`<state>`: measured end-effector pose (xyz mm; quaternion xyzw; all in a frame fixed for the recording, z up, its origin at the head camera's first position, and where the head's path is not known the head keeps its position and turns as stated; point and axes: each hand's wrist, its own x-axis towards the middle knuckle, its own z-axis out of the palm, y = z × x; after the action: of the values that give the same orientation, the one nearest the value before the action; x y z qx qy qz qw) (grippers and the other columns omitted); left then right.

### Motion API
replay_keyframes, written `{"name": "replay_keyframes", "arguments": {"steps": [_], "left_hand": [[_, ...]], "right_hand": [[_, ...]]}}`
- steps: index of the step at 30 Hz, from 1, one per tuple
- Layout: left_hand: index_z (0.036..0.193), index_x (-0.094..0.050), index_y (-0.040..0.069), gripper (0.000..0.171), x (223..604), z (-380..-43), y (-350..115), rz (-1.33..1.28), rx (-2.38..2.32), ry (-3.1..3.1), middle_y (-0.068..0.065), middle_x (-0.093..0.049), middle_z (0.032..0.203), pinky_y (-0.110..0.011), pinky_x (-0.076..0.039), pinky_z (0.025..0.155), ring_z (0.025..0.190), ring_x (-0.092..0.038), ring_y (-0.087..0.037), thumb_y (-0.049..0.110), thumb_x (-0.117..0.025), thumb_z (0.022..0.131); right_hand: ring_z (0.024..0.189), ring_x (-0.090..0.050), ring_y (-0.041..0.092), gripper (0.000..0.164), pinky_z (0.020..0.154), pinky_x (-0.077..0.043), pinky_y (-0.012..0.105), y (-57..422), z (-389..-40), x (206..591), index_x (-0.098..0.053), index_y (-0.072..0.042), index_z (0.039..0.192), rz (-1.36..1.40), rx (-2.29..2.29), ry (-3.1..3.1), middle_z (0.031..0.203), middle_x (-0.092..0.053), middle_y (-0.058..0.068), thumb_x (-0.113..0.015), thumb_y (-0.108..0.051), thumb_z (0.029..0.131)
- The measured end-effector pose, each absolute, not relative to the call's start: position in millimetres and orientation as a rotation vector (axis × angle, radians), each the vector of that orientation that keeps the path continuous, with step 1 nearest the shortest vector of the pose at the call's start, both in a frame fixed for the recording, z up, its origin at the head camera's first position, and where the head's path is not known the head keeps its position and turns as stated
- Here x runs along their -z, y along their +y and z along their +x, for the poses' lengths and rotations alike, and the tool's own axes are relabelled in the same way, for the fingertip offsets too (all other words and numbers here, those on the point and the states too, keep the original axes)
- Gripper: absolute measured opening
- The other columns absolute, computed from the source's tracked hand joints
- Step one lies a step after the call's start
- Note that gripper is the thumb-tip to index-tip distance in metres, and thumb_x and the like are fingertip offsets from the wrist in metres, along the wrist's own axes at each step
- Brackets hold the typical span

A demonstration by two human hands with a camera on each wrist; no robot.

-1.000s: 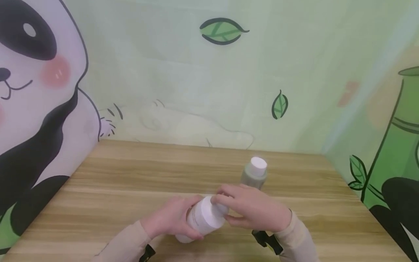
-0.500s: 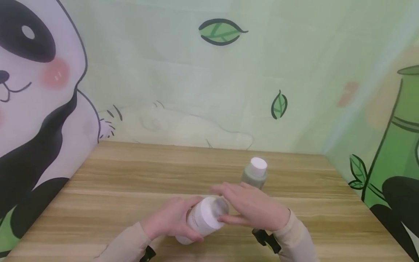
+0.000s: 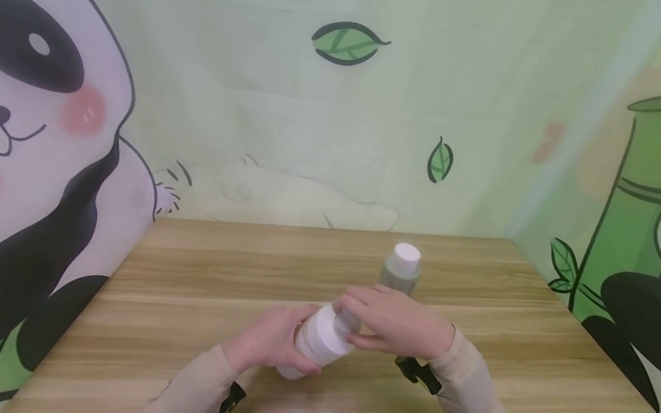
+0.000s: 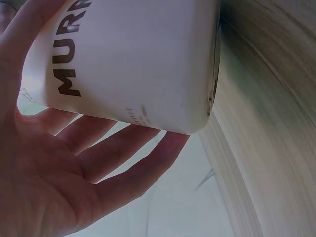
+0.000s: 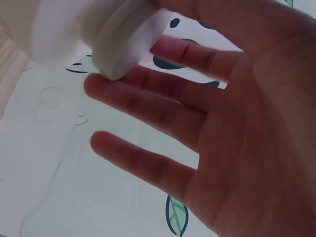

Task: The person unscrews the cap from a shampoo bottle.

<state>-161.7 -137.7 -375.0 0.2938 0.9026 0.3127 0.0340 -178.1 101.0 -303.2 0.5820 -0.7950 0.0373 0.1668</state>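
A white bottle (image 3: 324, 339) with dark lettering tilts up to the right, its base low over the wooden tabletop. My left hand (image 3: 273, 341) grips its body, thumb on the near side and fingers wrapped along the far side. In the left wrist view, large letters show on the bottle (image 4: 133, 64). At its upper end, my right hand (image 3: 400, 321) pinches the cap (image 5: 123, 44) between thumb and fingers. The right wrist view has the lower fingers (image 5: 143, 163) extended away from the cap, which is still on the bottle's neck.
Behind my right hand stands a greyish-green bottle (image 3: 400, 275) with a white cap, its lower part hidden by the hand. The wooden table (image 3: 232, 258) ends at a green cloth backdrop (image 3: 258, 115) printed with a panda, leaves and bamboo.
My right fingers lifted off the cap half a second ago, straightening, and have now curled back onto it. My left hand and the white bottle have stayed in place.
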Motion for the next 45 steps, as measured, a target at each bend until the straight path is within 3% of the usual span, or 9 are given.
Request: {"name": "replay_keyframes", "arguments": {"steps": [6,15,24,39,45], "left_hand": [[0.116,-0.059,0.018,0.068,374.4,-162.6,-138.5,0.902,-0.979,2.765,0.005,-0.070,0.093,-0.021,-0.048,0.069,0.077,-0.060,-0.002,0.041,-0.088,0.059],[0.120,-0.059,0.018,0.072,374.9,-161.8,-136.6,0.910,-0.938,2.786,0.004,-0.071,0.096,-0.022,-0.049,0.071,0.080,-0.062,-0.005,0.042,-0.088,0.059],[0.120,-0.059,0.017,0.072,373.6,-159.8,-136.8,0.893,-0.941,2.773,0.002,-0.071,0.096,-0.021,-0.049,0.070,0.080,-0.062,-0.006,0.042,-0.088,0.059],[0.123,-0.058,0.016,0.075,374.6,-160.0,-138.6,0.858,-0.948,2.776,0.003,-0.070,0.099,-0.024,-0.050,0.073,0.083,-0.063,-0.008,0.039,-0.088,0.058],[0.123,-0.058,0.017,0.075,373.6,-161.6,-137.2,0.875,-0.916,2.784,0.002,-0.071,0.097,-0.023,-0.049,0.070,0.081,-0.062,-0.007,0.041,-0.088,0.059]], "right_hand": [[0.088,-0.060,0.007,0.044,0.079,-0.052,0.024,99.0,-179.0,301.3,-0.054,-0.013,0.111,1.696,-0.096,-2.182,0.105,-0.060,-0.005,-0.078,-0.023,0.077],[0.104,-0.065,0.011,0.050,0.086,-0.052,0.031,106.9,-179.7,299.4,-0.054,-0.012,0.125,1.567,-0.115,-2.366,0.118,-0.067,-0.003,-0.064,-0.046,0.089],[0.094,-0.066,0.008,0.033,0.080,-0.052,0.030,105.5,-178.3,302.2,-0.057,-0.014,0.110,1.613,-0.070,-2.252,0.103,-0.071,-0.006,-0.067,-0.037,0.089],[0.095,-0.063,0.011,0.047,0.081,-0.052,0.028,104.6,-177.2,299.6,-0.059,-0.016,0.114,1.699,-0.042,-2.145,0.105,-0.065,-0.004,-0.082,-0.024,0.074],[0.098,-0.065,0.012,0.046,0.082,-0.052,0.029,106.7,-177.4,299.3,-0.059,-0.014,0.118,1.657,-0.073,-2.187,0.111,-0.067,-0.003,-0.077,-0.034,0.080]]}}
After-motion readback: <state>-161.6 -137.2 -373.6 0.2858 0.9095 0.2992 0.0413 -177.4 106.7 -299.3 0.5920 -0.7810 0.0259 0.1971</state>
